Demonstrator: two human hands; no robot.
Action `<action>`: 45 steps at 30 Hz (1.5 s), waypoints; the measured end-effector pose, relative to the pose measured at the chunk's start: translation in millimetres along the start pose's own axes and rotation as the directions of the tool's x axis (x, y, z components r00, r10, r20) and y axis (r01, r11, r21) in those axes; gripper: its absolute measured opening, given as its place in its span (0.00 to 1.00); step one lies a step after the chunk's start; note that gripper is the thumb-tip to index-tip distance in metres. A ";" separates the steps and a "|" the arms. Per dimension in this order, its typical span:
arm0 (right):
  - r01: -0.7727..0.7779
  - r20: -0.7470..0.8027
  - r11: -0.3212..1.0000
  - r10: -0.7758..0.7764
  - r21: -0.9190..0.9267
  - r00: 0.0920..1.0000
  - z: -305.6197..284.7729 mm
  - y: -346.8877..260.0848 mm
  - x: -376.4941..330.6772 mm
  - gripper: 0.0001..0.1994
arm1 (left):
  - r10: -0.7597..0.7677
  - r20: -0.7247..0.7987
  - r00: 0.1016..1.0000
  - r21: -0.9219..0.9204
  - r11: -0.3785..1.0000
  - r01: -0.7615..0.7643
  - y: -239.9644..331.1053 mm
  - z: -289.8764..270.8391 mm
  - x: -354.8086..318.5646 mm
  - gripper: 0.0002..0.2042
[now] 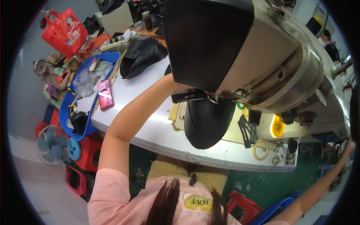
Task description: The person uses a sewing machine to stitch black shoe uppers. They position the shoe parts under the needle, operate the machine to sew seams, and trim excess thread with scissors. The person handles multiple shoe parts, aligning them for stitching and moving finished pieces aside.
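Observation:
A large sewing machine (285, 75) stands over the white table. Its black front plate hides most of my left hand (182, 87), whose fingers I cannot see. Beneath the machine's needle area lies a black, rounded leather-like piece (207, 125), perhaps a shoe upper, its smooth curved end toward me. My left hand is close behind this piece; whether it grips it is hidden. Stretched far to the right, my right hand (351, 145) is at the lower end of a dark, wheel-like part (353, 112) at the picture's rim. Its fingers are too small and cut off to read.
Left on the white table (150, 127) are a rolled black sheet bundle (140, 58) and a pink phone (105, 95). Blue baskets (80, 125) hang beside the table edge. A tape ring (260, 150) and yellow tray (278, 125) sit right. Red stools (243, 206) and a fan (53, 146) stand below.

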State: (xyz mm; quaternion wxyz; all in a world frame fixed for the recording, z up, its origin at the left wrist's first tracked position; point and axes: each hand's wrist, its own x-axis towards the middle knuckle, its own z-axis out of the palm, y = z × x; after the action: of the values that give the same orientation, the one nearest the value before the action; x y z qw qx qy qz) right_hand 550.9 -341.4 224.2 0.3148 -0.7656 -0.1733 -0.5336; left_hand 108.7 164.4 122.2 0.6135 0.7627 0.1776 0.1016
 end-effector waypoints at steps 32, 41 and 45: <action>0.259 0.414 0.862 -0.448 0.436 0.792 -40.4 -195.0 -253.8 0.12 | -0.014 0.015 1.000 -0.046 0.999 0.014 -3.6 4.1 2.7 0.21; 0.292 0.379 0.849 -0.471 0.440 0.797 -42.1 -202.4 -254.5 0.12 | -0.072 0.117 0.990 -0.028 0.997 0.076 -10.8 9.6 -3.9 0.20; 0.351 0.259 0.800 -0.516 0.486 0.817 -30.2 -152.7 -231.9 0.10 | -0.107 0.164 0.981 -0.011 0.994 0.110 -16.3 12.6 -7.7 0.19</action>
State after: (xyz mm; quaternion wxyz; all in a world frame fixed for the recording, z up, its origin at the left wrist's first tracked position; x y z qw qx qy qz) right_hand 351.8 -231.9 61.8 0.2979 -0.7067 -0.5141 -0.3841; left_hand 103.9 153.0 104.0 0.6383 0.7513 0.1672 0.0071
